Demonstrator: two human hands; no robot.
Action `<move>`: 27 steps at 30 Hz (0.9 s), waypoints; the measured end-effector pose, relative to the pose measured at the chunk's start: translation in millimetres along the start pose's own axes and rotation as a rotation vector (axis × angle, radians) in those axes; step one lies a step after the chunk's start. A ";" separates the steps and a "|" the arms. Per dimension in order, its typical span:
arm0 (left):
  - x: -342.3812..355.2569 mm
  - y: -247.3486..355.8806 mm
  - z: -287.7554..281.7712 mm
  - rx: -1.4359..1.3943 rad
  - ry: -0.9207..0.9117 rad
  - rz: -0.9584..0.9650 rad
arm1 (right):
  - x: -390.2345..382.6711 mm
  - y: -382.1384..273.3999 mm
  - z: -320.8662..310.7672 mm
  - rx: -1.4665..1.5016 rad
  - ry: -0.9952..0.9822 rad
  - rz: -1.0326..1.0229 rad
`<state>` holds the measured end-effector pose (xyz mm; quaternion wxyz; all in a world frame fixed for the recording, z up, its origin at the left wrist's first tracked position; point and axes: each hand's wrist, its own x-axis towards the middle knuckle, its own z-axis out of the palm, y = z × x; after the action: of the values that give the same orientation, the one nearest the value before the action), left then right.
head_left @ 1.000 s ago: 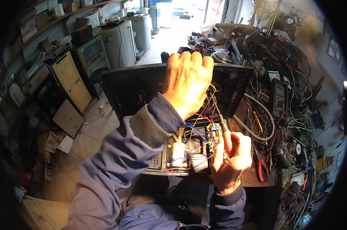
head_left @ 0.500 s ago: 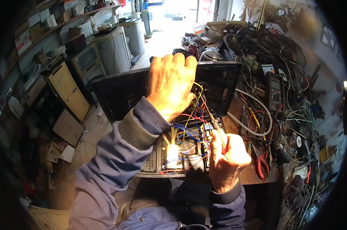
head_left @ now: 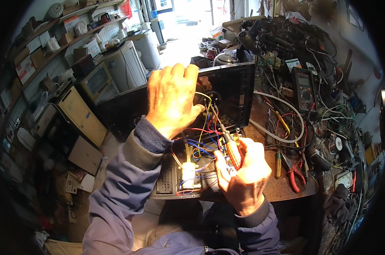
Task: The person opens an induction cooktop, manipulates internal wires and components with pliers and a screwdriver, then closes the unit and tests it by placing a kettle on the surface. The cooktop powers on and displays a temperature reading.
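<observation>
My left hand [head_left: 173, 100] has its fingers wrapped over the top edge of a black panel [head_left: 235, 83], which stands tilted up from an opened appliance casing [head_left: 165, 182]. In my right hand [head_left: 250, 178] is a screwdriver [head_left: 233, 152] with a ridged, reddish handle. Its thin shaft points up and away toward fittings on the panel's inner side; I cannot tell whether the tip touches one. Red, blue and yellow wires [head_left: 203, 146] run between panel and casing. A white cylindrical part [head_left: 188, 174] sits inside the casing, left of my right hand.
Red-handled pliers [head_left: 294, 180] and a green-handled tool [head_left: 278, 165] lie on the wooden table [head_left: 282, 193] at right. Behind them are a pale looped hose [head_left: 302, 127], a multimeter [head_left: 305, 91] and heaped cables [head_left: 299, 42]. Cabinets [head_left: 84, 112] line the left.
The panel and my left hand appear further left in view, partly because the view has shifted. My right hand has turned, showing more of the screwdriver's handle, and sits further over the casing.
</observation>
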<state>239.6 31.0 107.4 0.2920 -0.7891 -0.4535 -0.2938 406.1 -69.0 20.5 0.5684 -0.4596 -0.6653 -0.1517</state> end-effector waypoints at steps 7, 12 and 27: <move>0.8 0.0 -1.0 -0.005 -0.011 0.002 | -1.8 2.6 -9.5 -0.099 -0.114 -0.012; 1.9 2.5 -2.3 0.016 -0.024 0.005 | 1.1 3.8 -3.2 0.004 0.002 -0.022; 1.6 2.6 -2.5 0.023 -0.035 -0.001 | -4.6 5.2 -3.3 -0.058 -0.080 -0.021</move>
<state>242.1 29.0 109.7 0.2931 -0.7906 -0.4622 -0.2747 411.9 -70.6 15.7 0.5262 -0.4746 -0.6876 -0.1583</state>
